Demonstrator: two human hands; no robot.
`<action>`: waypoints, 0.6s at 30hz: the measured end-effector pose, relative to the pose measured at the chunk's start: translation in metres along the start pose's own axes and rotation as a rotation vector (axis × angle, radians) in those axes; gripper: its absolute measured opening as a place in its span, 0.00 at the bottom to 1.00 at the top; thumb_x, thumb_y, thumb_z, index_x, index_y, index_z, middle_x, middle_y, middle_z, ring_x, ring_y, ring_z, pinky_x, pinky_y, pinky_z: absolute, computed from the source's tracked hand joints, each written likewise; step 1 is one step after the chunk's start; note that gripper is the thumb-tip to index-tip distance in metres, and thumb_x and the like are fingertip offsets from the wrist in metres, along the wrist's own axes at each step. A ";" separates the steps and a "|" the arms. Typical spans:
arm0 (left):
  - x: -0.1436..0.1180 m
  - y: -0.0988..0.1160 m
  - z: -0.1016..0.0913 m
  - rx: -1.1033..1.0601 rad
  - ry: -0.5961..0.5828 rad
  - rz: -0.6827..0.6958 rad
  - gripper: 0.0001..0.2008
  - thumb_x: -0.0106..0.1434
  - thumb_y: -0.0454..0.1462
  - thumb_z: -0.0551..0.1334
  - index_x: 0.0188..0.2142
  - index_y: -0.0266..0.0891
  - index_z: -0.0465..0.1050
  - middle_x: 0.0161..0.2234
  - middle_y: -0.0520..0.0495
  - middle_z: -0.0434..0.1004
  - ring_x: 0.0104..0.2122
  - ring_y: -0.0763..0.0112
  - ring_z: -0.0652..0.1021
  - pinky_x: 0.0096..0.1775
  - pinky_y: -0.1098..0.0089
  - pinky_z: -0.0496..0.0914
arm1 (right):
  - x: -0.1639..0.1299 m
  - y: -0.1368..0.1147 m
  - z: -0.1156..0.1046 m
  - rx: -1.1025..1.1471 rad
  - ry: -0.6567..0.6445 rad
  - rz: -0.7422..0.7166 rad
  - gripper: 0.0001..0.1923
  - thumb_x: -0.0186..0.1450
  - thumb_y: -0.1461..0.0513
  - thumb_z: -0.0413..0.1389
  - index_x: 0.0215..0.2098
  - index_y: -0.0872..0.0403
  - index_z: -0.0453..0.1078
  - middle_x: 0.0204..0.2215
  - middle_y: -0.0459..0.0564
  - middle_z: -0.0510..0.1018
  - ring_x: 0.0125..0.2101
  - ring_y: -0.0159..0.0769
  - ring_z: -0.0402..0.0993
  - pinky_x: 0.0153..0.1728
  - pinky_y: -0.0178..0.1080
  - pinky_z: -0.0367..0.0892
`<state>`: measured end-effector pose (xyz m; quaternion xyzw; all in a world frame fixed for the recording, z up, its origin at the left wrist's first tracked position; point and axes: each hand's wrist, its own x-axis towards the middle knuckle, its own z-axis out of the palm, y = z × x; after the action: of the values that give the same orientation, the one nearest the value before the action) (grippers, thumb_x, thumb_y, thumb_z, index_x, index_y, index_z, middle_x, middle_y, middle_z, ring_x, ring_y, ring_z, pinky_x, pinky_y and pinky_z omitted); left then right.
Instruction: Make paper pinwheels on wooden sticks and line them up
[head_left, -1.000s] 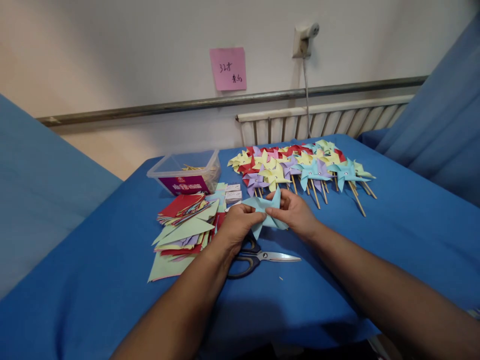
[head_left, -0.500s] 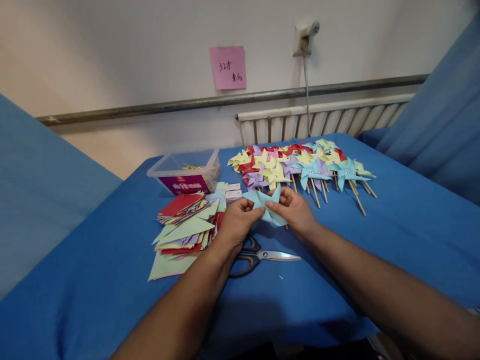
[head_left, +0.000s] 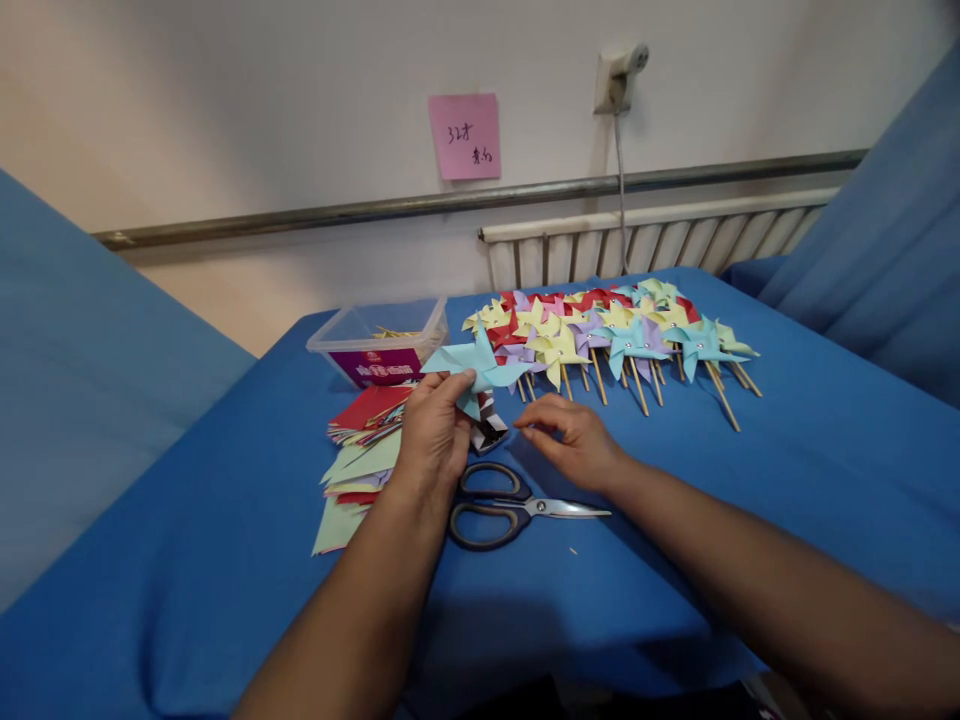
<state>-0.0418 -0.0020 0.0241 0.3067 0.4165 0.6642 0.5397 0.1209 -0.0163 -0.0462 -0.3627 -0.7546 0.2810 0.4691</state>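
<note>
Blue pinwheel (head_left: 475, 366) pinched by left hand (head_left: 433, 436) (scissors (head_left: 510, 508) below).

**Light blue paper pinwheel held above the table**

A light blue paper pinwheel (head_left: 474, 365) is held up off the blue tabletop, pinched at its lower edge. It is folded from one sheet into pointed blades that spread to the left, to the right and upward from a common centre. The blades are seen nearly flat-on, slightly tilted. No stick is seen on it. It is held just in front of the clear plastic box and the row of finished pinwheels.
</note>
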 end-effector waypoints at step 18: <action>0.001 -0.004 -0.002 -0.083 0.003 0.013 0.12 0.40 0.31 0.71 0.23 0.35 0.69 0.20 0.54 0.73 0.21 0.75 0.73 0.27 0.73 0.68 | 0.054 -0.043 0.037 -0.818 -0.524 0.156 0.18 0.64 0.66 0.50 0.51 0.56 0.70 0.48 0.60 0.75 0.42 0.44 0.77 0.40 0.39 0.69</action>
<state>-0.0421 -0.0008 0.0197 0.2858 0.3876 0.6848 0.5469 0.0591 -0.0005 -0.0009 -0.4897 -0.8663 0.0779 0.0603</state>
